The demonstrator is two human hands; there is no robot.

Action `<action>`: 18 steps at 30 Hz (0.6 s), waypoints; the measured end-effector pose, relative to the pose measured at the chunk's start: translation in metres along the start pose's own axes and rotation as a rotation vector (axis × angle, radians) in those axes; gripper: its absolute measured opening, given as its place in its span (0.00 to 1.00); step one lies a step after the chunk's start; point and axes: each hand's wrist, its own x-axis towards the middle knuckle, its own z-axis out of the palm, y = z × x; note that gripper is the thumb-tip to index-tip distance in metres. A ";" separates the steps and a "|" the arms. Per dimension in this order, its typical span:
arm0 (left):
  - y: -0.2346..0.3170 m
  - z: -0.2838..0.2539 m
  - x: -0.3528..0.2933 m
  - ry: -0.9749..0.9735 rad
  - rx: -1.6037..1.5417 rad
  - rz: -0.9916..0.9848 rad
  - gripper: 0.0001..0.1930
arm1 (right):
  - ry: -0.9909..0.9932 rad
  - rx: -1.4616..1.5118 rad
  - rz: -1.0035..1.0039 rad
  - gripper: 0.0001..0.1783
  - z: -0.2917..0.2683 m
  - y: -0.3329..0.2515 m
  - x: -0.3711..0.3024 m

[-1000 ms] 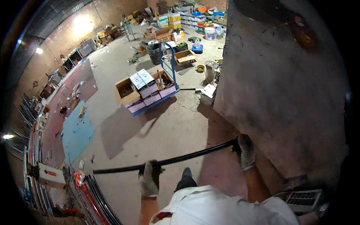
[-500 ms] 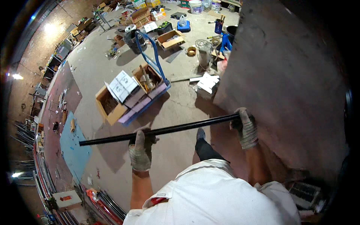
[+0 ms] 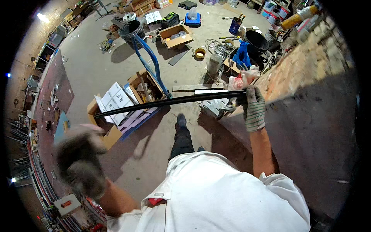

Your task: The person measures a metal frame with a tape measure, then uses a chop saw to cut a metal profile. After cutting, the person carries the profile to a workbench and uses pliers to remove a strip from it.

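Note:
A long, straight black bar (image 3: 174,101) stretches across in front of me, its left end lower than its right. My gloved right hand (image 3: 254,108) is closed around the right end. At the left, my gloved left hand (image 3: 82,160) is off the bar and badly smeared by motion, so its fingers cannot be read. The bar's left end shows over a blue-handled cart (image 3: 152,58) loaded with open cardboard boxes (image 3: 112,137) and white printed sheets (image 3: 118,99). From this view I cannot tell whether the bar touches them.
On my right rises a large dark surface (image 3: 305,131) with a rough, crumbly upper edge. Ahead on the floor are a black bucket (image 3: 130,31), an open carton (image 3: 176,36), a blue case (image 3: 192,20), a tape roll (image 3: 199,53) and a black tub (image 3: 256,40). Long pipes (image 3: 36,176) line the left.
My left hand has let go of the bar and swung down to the left. The right hand still grips it, now higher in view. The view has shifted, bringing the cart lower left.

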 end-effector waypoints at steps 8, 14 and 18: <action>-0.065 -0.015 0.237 -0.566 0.295 0.621 0.22 | 0.091 0.014 0.021 0.10 0.053 0.024 0.156; -0.129 0.012 0.393 -0.723 0.293 0.772 0.21 | 0.180 0.011 -0.020 0.10 0.084 0.012 0.261; -0.172 0.037 0.473 -0.756 0.296 0.829 0.20 | 0.223 0.065 0.042 0.09 0.098 0.020 0.329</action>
